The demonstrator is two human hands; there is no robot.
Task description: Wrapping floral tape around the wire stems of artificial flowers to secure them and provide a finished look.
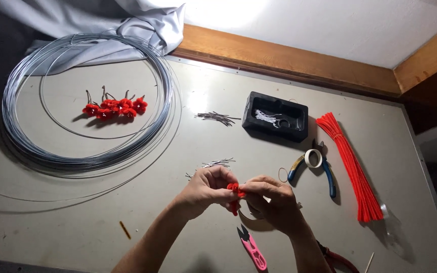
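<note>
— So, what sits nearest the person?

— Pink snips (253,249) lie on the grey table (188,227) at about six o'clock from the hands; a red-handled tool (341,259) pokes out by the right forearm, mostly hidden; a small orange stick (124,229) lies off at eight o'clock.

— And the hands?

— Both meet over the middle of the table; the left hand (206,189) pinches a small red fuzzy flower (235,191) between thumb and fingertips; the right hand (274,198) is closed on the same flower from the other side, fingers curled; the flower is off the table, held between the two, with a red stem hanging below it.

— What lies just past them?

— Short cut wire pieces (217,163) at twelve o'clock, close to the knuckles; blue-handled pliers (324,174) at two o'clock with a roll of white tape (312,158) lying on them; a bundle of red pipe cleaners (352,167) at three o'clock, well apart.

— Farther out?

— A black tray (275,117) at one o'clock with thin white strands in it; a second pile of wire bits (217,118) just beside it; at ten o'clock a big coil of grey wire (87,101), and inside its ring a cluster of finished red flowers (115,107); grey cloth (102,25) behind the coil, touching its far edge.
</note>
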